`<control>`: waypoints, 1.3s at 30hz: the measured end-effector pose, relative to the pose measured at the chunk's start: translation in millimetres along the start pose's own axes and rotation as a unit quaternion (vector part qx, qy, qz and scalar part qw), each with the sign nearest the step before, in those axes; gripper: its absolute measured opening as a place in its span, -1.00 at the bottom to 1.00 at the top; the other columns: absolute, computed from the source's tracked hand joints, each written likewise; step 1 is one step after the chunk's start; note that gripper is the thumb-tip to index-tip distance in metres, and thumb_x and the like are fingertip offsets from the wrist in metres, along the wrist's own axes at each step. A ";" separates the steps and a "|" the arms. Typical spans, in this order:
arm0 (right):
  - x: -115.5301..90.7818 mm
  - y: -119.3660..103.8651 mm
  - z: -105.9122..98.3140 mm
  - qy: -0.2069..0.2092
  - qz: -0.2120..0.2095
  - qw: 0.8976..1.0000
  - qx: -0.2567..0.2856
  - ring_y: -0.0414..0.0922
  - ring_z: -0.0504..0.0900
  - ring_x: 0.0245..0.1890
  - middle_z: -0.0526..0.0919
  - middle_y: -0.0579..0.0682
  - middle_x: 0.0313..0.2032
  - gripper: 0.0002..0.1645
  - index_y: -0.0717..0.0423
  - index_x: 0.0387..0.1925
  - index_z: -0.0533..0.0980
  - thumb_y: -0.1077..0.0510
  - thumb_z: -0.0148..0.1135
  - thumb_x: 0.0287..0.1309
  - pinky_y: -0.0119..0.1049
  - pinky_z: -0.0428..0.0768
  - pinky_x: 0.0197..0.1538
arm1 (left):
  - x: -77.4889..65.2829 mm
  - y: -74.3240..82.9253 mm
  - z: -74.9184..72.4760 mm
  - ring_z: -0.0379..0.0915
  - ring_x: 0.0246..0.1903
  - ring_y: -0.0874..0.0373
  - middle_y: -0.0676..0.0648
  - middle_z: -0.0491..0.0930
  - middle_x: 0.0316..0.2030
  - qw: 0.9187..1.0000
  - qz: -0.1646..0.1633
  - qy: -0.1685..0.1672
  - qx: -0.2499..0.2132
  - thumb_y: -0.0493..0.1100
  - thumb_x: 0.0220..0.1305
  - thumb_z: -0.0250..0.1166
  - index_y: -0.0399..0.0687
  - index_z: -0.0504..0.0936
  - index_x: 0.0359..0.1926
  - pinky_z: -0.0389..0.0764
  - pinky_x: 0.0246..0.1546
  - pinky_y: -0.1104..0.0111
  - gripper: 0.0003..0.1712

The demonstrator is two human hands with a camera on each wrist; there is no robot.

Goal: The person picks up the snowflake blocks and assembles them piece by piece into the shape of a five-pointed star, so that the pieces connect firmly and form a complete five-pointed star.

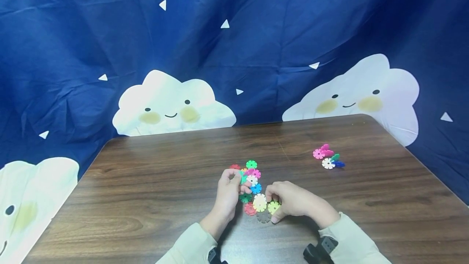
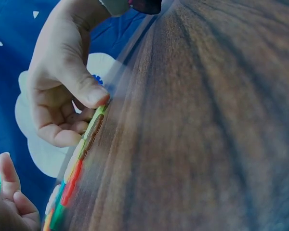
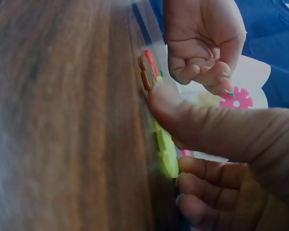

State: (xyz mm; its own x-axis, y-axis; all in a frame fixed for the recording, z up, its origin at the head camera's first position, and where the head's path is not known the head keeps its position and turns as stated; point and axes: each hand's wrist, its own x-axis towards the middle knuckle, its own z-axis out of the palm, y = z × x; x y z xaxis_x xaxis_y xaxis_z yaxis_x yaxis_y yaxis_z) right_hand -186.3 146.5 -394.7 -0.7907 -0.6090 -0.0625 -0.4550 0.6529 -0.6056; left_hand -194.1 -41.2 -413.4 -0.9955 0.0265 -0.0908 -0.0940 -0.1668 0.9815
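Note:
Notched plastic snowflake discs lie in a joined-looking cluster between the two hands. My left hand (image 1: 228,190) pinches a teal-green disc (image 1: 243,179) at the cluster's left side; a pink disc (image 3: 237,98) shows at its fingertips in the right wrist view. With thumb and fingers, my right hand (image 1: 294,201) grips a yellow-green disc (image 1: 273,207) by its edges, low at the table. Beside that disc are a pale yellow disc (image 1: 259,203), a brown-grey disc (image 1: 263,217) and a red disc (image 1: 250,209). White (image 1: 252,180) and blue discs (image 1: 256,188) sit farther up.
A brown wooden table (image 1: 146,190) carries everything. Toward the back right lie pink discs (image 1: 319,154), a white disc (image 1: 328,163) and a blue disc (image 1: 339,164). A blue curtain (image 1: 256,44) with white clouds hangs behind the table.

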 end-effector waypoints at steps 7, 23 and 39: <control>0.7 -2.0 2.9 0.011 0.019 1.000 -0.014 -0.22 0.33 -0.44 0.39 -0.15 -0.50 -0.60 0.02 -0.49 0.44 0.14 0.53 -0.39 -0.37 0.36 -0.36 | -1.1 0.5 0.8 0.46 -0.68 0.31 0.01 0.53 -0.64 1.000 0.000 -0.004 -0.005 -0.30 0.38 -0.12 -0.25 0.30 -0.20 0.38 -0.48 0.48 -0.90; 4.8 -2.7 4.0 0.020 0.053 0.998 0.001 -0.22 0.27 -0.54 0.26 -0.17 -0.62 -0.52 0.01 -0.53 0.32 0.17 0.51 -0.42 -0.38 0.28 -0.46 | -0.7 -2.5 2.6 0.46 -0.69 0.32 0.02 0.55 -0.65 1.000 -0.007 -0.011 -0.006 -0.27 0.39 -0.11 -0.19 0.31 -0.20 0.37 -0.50 0.49 -0.92; 6.7 4.7 5.4 0.084 0.075 0.990 0.087 -0.23 0.41 -0.74 0.42 -0.11 -0.66 -0.79 0.00 -0.48 0.44 0.25 0.35 -0.05 -0.37 0.43 -0.69 | -1.8 -1.7 3.9 0.48 -0.67 0.30 -0.01 0.59 -0.60 1.000 -0.014 -0.016 0.005 -0.26 0.41 -0.13 -0.21 0.28 -0.15 0.37 -0.46 0.46 -0.89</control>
State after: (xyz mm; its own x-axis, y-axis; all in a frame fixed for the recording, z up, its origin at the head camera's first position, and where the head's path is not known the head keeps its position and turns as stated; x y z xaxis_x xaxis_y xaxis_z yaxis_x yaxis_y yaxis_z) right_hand -191.5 143.0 -402.2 -0.9078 -0.4176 -0.0378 -0.2614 0.6341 -0.7277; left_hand -192.1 -37.1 -414.3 -0.9915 0.0631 -0.1137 -0.1223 -0.1565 0.9801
